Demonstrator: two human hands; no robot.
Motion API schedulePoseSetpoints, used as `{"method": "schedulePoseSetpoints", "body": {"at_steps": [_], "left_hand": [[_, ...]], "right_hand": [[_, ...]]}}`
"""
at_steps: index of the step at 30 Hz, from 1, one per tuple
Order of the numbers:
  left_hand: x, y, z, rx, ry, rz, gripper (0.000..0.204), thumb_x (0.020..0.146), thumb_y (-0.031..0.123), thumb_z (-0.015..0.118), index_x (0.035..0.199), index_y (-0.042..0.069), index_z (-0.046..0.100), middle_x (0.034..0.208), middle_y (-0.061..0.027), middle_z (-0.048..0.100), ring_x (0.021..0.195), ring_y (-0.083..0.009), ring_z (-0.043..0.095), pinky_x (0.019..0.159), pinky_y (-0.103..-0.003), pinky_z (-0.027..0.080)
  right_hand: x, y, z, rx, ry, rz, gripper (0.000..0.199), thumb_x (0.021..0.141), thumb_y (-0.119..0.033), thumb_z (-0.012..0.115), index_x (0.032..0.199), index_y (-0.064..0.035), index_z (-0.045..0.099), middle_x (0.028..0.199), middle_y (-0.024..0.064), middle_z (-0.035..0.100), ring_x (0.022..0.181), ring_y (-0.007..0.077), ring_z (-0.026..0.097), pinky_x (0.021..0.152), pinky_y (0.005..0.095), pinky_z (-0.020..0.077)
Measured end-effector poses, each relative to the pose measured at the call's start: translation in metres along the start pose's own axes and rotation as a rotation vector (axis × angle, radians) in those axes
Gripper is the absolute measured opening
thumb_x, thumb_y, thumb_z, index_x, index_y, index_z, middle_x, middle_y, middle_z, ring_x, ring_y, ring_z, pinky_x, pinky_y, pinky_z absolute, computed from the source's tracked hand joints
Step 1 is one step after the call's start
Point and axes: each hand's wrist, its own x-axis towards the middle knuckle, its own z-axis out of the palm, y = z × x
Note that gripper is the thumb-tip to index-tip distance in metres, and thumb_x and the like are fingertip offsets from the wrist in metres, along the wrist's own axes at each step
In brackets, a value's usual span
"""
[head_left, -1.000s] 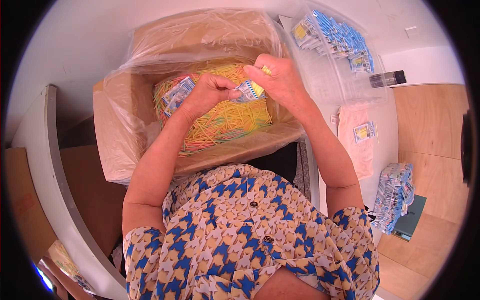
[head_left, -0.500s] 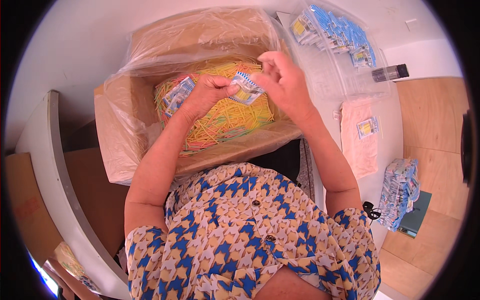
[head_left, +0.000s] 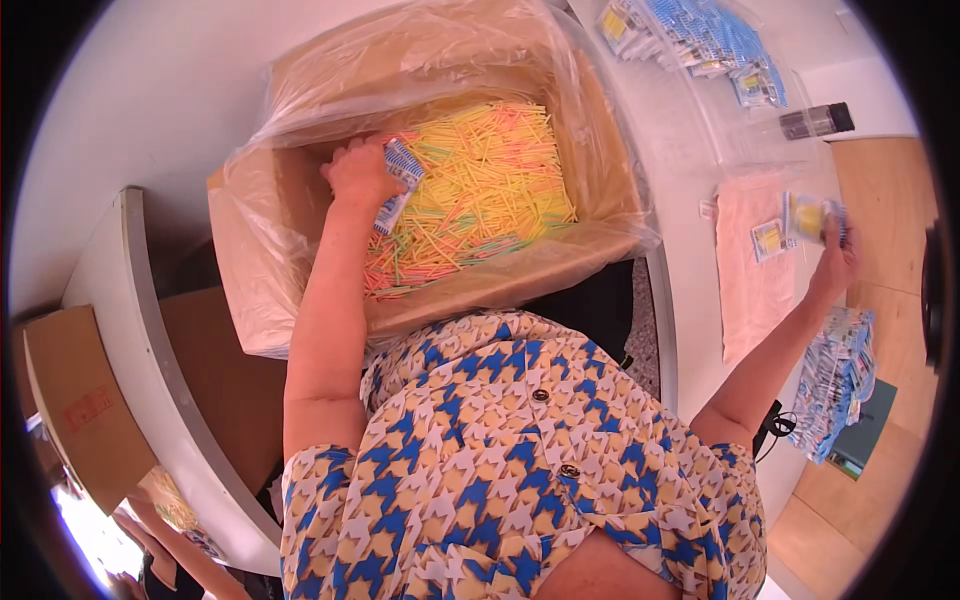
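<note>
Inside a plastic-lined cardboard box [head_left: 245,250], my left hand [head_left: 362,178] is curled over blue-and-white plastic packets [head_left: 404,180]. They lie on a heap of short, thin yellow, pink and green sticks [head_left: 490,180]; its fingertips are partly hidden. Far to the right, my right hand [head_left: 842,258] pinches a small clear packet with a yellow part [head_left: 808,216], held by its right end. Below and left of that, a similar packet [head_left: 769,240] lies on a pink cloth [head_left: 755,310] on the white table.
A clear plastic bin [head_left: 715,130] with several blue packets [head_left: 705,35] stands at the back right, beside a dark-capped container [head_left: 815,121]. More packets are piled [head_left: 835,385] at the table's right edge. Another person's arm [head_left: 185,550] shows at lower left.
My right hand has left the box and swung right with a packet to above the cloth. My left hand has let go of that packet and moved left onto the packets in the box.
</note>
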Motion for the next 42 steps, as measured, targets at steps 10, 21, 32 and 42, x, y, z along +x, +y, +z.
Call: {"method": "schedulePoseSetpoints", "body": {"at_steps": [10,21,32,42], "left_hand": [[-0.001,-0.030,0.021,-0.154,-0.173,-0.075,0.085,0.051,0.009,0.083,0.127,0.023,0.047,0.114,-0.0079,0.062,0.106,-0.0294,0.059,0.084,-0.050,0.047],[0.008,-0.044,0.024,0.163,0.099,-0.056,0.030,0.089,0.029,0.045,0.085,0.015,0.071,0.087,-0.0096,0.069,0.083,-0.0286,0.067,0.070,-0.054,0.047],[-0.004,-0.010,-0.013,-1.322,-0.213,0.339,0.013,0.079,0.000,0.064,0.092,0.000,0.066,0.075,0.0019,0.063,0.068,-0.0030,0.054,0.059,-0.021,0.045],[0.001,0.017,-0.013,-1.498,-0.078,0.204,0.016,0.089,0.010,0.057,0.096,0.000,0.067,0.077,0.0017,0.065,0.065,-0.0021,0.053,0.058,-0.021,0.044]], "right_hand": [[-0.023,0.095,0.012,-0.342,-0.196,0.262,0.020,0.070,-0.009,0.061,0.087,0.0001,0.068,0.064,0.0005,0.058,0.055,0.0065,0.050,0.048,0.0228,0.0377],[-0.010,0.034,0.030,-0.695,0.284,-0.446,0.026,0.074,-0.011,0.074,0.098,-0.0069,0.066,0.098,0.0082,0.065,0.093,0.0222,0.060,0.078,0.0329,0.0482],[-0.131,-0.212,0.342,0.055,-0.944,-0.502,0.025,0.080,-0.019,0.067,0.097,-0.0020,0.062,0.080,0.0091,0.064,0.075,0.0290,0.062,0.069,0.0343,0.0495],[-0.103,-0.126,0.343,-0.451,-1.451,-0.517,0.008,0.076,-0.010,0.061,0.075,-0.0018,0.062,0.068,0.0130,0.061,0.069,0.0292,0.061,0.065,0.0350,0.0496]]}}
